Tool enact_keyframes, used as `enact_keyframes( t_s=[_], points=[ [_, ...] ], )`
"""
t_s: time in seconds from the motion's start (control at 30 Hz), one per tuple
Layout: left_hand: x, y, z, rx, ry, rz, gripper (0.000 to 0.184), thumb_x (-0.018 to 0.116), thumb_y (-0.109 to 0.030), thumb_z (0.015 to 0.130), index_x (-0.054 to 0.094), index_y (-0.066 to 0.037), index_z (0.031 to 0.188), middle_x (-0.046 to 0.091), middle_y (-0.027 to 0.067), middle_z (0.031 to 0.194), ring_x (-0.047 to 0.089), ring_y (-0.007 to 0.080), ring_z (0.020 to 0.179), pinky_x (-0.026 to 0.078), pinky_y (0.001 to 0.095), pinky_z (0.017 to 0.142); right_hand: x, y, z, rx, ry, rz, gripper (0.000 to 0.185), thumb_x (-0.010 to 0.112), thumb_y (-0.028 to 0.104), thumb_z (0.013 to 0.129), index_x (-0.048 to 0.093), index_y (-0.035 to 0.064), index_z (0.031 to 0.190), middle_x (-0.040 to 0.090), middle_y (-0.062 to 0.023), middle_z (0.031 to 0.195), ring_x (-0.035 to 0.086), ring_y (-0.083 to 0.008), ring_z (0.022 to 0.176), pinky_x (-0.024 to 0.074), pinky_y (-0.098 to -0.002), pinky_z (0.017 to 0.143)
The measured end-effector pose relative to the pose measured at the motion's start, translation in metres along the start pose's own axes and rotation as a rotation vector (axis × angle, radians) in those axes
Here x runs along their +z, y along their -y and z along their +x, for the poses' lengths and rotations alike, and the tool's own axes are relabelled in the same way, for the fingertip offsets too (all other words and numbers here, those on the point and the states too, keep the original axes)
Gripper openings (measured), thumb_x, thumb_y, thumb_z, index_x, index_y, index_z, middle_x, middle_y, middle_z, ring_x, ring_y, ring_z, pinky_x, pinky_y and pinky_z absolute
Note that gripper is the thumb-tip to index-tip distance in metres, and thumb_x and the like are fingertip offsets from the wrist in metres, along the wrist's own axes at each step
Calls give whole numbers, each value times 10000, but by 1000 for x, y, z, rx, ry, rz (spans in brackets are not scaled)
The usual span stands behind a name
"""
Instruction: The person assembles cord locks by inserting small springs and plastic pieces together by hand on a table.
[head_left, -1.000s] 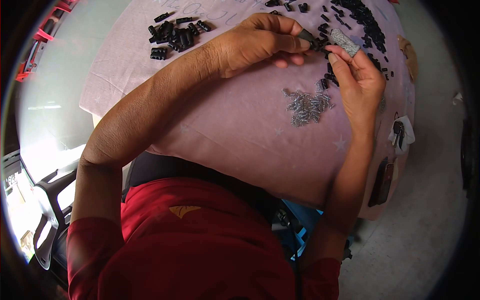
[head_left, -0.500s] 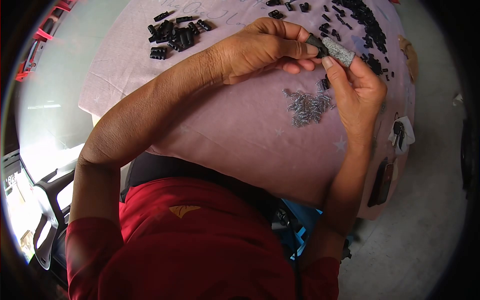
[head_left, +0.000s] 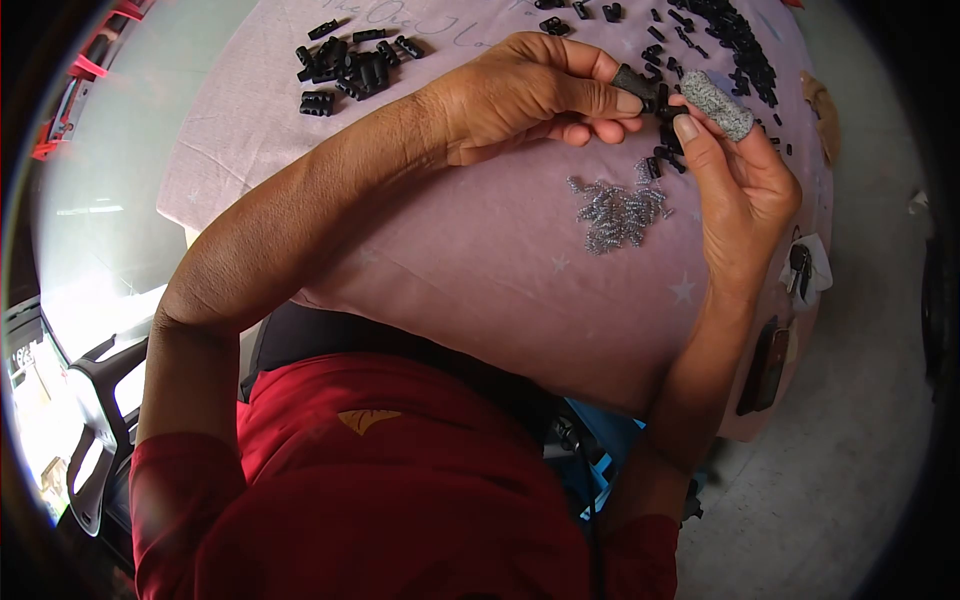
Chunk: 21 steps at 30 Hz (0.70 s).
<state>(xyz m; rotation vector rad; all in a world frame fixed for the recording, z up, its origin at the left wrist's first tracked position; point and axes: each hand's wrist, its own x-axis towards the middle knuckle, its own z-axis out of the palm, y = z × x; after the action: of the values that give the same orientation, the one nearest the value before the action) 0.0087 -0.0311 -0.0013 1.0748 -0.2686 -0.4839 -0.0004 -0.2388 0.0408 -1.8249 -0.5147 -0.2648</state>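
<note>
My left hand point(head_left: 540, 95) is closed in a pinch at the top centre, with a dark sleeve point(head_left: 630, 80) over one fingertip. Between its thumb and finger is a small black plastic piece point(head_left: 652, 104), mostly hidden. Close beside it, my right hand point(head_left: 742, 200) pinches another small black plastic piece point(head_left: 673, 112); I cannot tell whether the two pieces touch. A grey speckled finger sleeve point(head_left: 716, 104) covers one finger of that hand. Below the hands lies a pile of small metal coil springs point(head_left: 615, 215), with a few black pieces point(head_left: 665, 160) at its upper edge.
Several black ribbed plastic parts point(head_left: 345, 68) are heaped on the pink cloth point(head_left: 480, 260) at the left. Many smaller black pieces point(head_left: 740, 50) spread across the far right. Keys point(head_left: 799, 262) on a white wrapper and a phone point(head_left: 765, 365) lie along the right edge.
My right hand has moved a little right and down, away from the left. A black piece now shows between its fingertips. My left hand has barely moved.
</note>
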Motion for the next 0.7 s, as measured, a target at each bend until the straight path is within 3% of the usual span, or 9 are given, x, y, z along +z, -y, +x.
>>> enact_keyframes(
  t_s=[0.43, 0.7],
  points=[
    [0, 1, 0, -7, 19, -15, 173, 628, -164, 940, 667, -48, 1062, 712, 66, 958, 657, 66, 811, 501, 169, 664, 2, -3, -1, -165, 23, -115, 221, 710, -60, 807, 700, -28, 1025, 715, -57, 894, 638, -69, 778, 513, -205, 686],
    [-1, -1, -2, -27, 31, -5, 189, 621, -159, 941, 664, -42, 1083, 715, 77, 966, 655, 66, 805, 505, 173, 665, 1, 1, -2, -136, 37, -115, 201, 718, -62, 794, 707, -23, 991, 707, -41, 866, 629, -59, 758, 506, -193, 672]
  ],
)
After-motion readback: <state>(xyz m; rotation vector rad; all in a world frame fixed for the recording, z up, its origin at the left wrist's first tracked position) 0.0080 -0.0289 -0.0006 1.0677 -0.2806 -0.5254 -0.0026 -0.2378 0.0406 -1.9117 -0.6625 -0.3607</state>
